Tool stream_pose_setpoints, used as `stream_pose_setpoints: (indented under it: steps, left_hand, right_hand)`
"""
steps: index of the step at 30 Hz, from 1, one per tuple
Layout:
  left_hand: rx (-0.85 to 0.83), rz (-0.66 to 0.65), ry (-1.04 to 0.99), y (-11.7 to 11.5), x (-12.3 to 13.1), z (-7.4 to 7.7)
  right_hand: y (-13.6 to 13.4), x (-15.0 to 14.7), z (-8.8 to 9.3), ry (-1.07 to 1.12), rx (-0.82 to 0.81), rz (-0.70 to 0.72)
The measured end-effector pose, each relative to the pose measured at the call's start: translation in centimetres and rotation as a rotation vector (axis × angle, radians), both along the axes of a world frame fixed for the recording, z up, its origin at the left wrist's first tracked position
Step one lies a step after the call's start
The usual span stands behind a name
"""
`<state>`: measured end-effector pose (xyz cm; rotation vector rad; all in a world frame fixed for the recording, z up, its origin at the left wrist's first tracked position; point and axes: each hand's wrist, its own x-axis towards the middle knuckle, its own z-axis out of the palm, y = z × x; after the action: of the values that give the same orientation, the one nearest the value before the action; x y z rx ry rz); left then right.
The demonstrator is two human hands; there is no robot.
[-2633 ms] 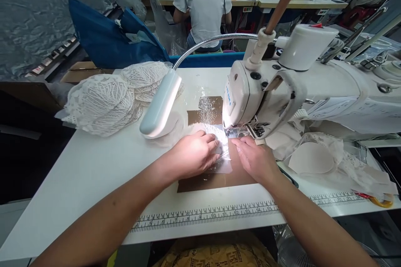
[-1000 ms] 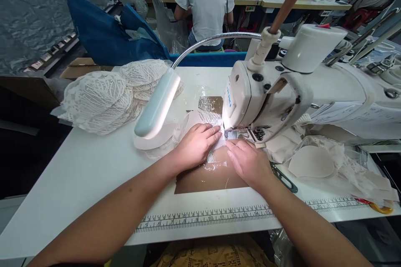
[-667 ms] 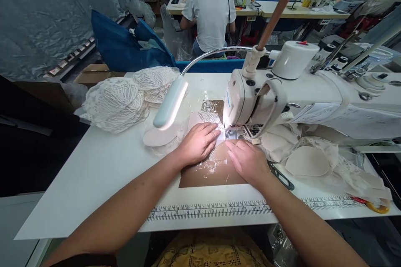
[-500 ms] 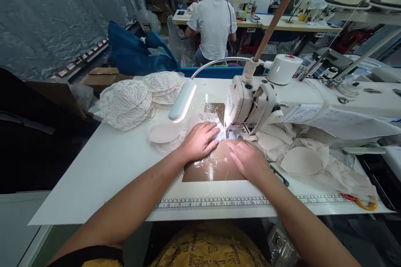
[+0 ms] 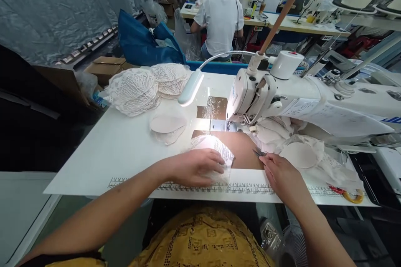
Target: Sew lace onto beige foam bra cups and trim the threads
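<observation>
My left hand (image 5: 200, 167) is closed on a white lace piece (image 5: 213, 145) in front of the sewing machine, its fingers curled over the lower part. The lace's free edge lies on the brown sheet (image 5: 246, 150) taped to the table. My right hand (image 5: 278, 171) pinches a small pair of thread snips (image 5: 259, 152), blades pointing left toward the lace. The sewing machine's (image 5: 239, 96) needle area, lit by a lamp (image 5: 191, 87), is behind both hands. A pale oval pad (image 5: 167, 124) on sheer fabric lies to the left.
Stacked lace pieces (image 5: 133, 91) lie at the table's back left. Right of the machine are pale fabric pieces with an oval cup (image 5: 299, 155). Scissors with a yellow handle (image 5: 353, 197) lie near the front right edge. A printed ruler (image 5: 247, 189) runs along the front. A person (image 5: 219, 23) sits ahead.
My left hand has drawn the lace piece from the needle toward the table's front edge. My right hand has moved right and picked up the snips. The view has shifted slightly.
</observation>
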<state>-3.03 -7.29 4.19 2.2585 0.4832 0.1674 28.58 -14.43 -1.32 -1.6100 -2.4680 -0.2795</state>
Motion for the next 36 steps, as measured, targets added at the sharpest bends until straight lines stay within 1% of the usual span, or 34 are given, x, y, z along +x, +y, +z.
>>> stream_pose_setpoints:
  steps: [1,2,4,6,7,9,11,14,18,20,22,24,28,31,33,36]
  left_hand:
    - [-0.012,0.059,-0.01,-0.1,-0.2,0.1]
    - [-0.013,0.145,-0.02,0.1,-0.5,0.0]
    - [-0.006,0.344,-0.028,1.1,-1.0,-0.3]
    - [-0.042,0.505,0.007,2.4,-1.3,-0.5]
    - [-0.082,0.555,0.044,3.0,-1.3,-0.6]
    - [-0.178,0.606,0.107,3.8,-1.0,-0.6]
    - [-0.253,0.616,0.114,4.0,-0.4,-0.6]
    - [-0.343,0.591,0.027,3.8,0.2,-0.9]
    - [-0.515,0.56,-0.045,3.5,0.4,-1.8]
    - [-0.57,0.548,-0.062,3.5,0.4,-2.1]
    - [-0.594,0.526,-0.076,3.5,0.4,-2.2]
    - [-0.634,0.492,-0.074,3.4,0.4,-2.0]
    - [-0.751,0.467,-0.084,3.3,0.5,-1.6]
    - [-0.812,0.463,-0.123,3.3,0.4,-1.7]
    - [-0.813,0.466,-0.141,3.4,0.3,-1.9]
    - [-0.794,0.473,-0.166,3.5,0.2,-2.3]
  right_hand:
    - [0.0,0.2,-0.1,0.01,-0.007,0.015]
    - [0.1,0.3,-0.2,0.015,-0.017,0.024]
    - [0.2,0.4,-0.2,0.017,-0.032,0.021]
    - [0.4,0.3,-0.2,0.021,-0.03,0.012]
    - [0.4,0.2,-0.2,0.028,-0.015,0.004]
    - [0.6,0.0,-0.3,0.061,0.035,-0.019]
    - [0.6,0.0,-0.3,0.106,0.09,-0.05]
    - [0.2,0.1,-0.1,0.166,0.148,-0.076]
    - [-0.6,0.0,0.5,0.311,0.214,-0.027]
    - [-0.8,-0.5,0.8,0.399,0.195,-0.017]
    - [-0.6,-1.5,1.3,0.483,0.109,-0.039]
    - [-0.1,-2.7,1.9,0.556,-0.026,-0.069]
    - [2.0,-5.3,3.1,0.64,-0.322,-0.04]
    - [3.8,-6.9,3.8,0.691,-0.517,-0.035]
    - [4.9,-7.9,4.0,0.759,-0.616,-0.037]
    - [6.1,-9.2,3.8,0.82,-0.718,-0.011]
